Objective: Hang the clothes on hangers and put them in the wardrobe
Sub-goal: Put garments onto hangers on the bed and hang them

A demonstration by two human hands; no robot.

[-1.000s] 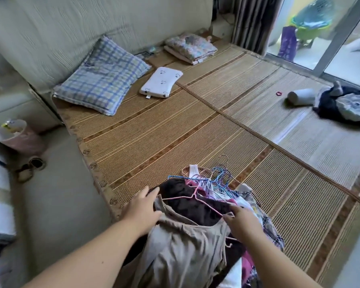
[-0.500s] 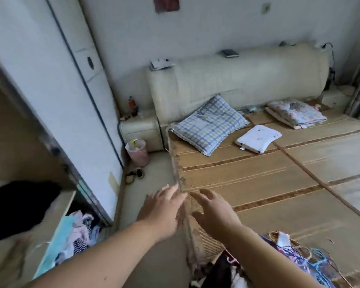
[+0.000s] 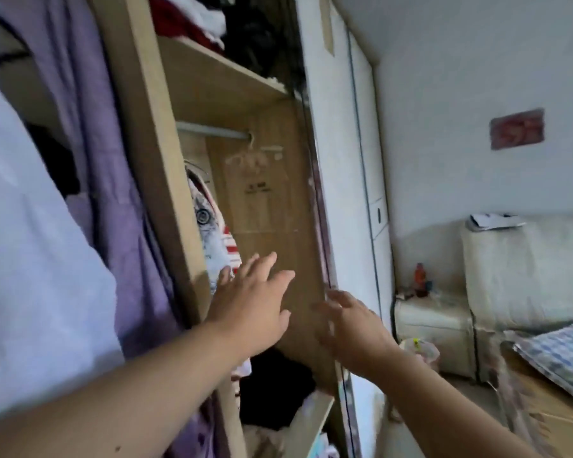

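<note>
**Empty hands at the open wardrobe**

The left hand (image 3: 255, 312) reaches into the wardrobe (image 3: 153, 160), its fingers (image 3: 265, 262) spread and holding nothing, just in front of a printed garment (image 3: 212, 233) hanging below the rail (image 3: 212, 131). The right hand (image 3: 351, 328), blurred, hovers beside it, fingers also spread and empty. A purple garment (image 3: 113, 193) hangs in the left compartment. Red and dark clothes lie on the shelf (image 3: 219, 77) above.

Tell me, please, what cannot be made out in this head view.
All in the head view:
Right hand: motion blur hides whether it touches the sliding door.
Top-shelf clothes: cut off by the frame's upper edge.
Dark bundle below: shadowed, partly behind the left arm.
</note>
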